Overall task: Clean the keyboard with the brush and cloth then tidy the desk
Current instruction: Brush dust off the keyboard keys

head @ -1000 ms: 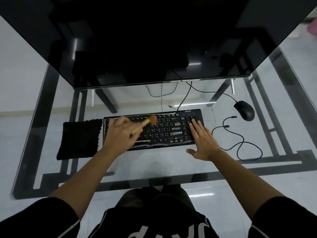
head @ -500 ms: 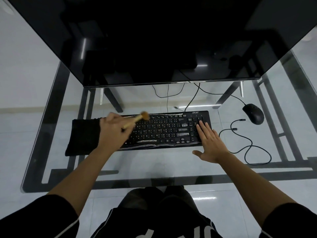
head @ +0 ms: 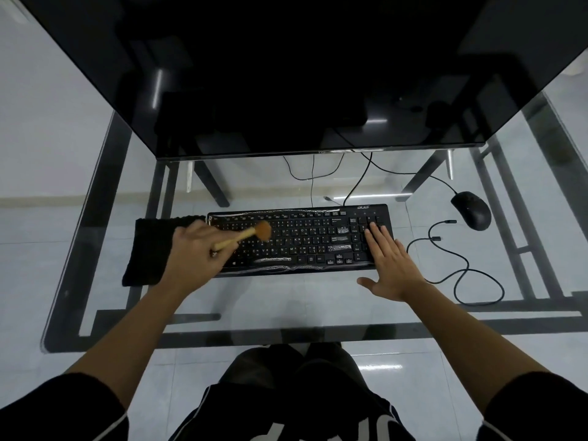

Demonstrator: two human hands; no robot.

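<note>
A black keyboard lies across the middle of the glass desk. My left hand covers the keyboard's left end and grips a small brush by its pale wooden handle. The brush's tan bristle head rests on the left-centre keys. My right hand lies flat, fingers spread, on the number pad at the keyboard's right end. A black cloth lies flat on the desk just left of the keyboard, partly behind my left hand.
A large dark monitor hangs over the back of the desk. At the right a black mouse sits beyond the keyboard, and a loose black cable curls between it and the front edge. My knees show under the glass.
The brush head has swept across the left-centre keys, first toward the left, then back a little to the right. My right hand has stayed flat on the number pad.
</note>
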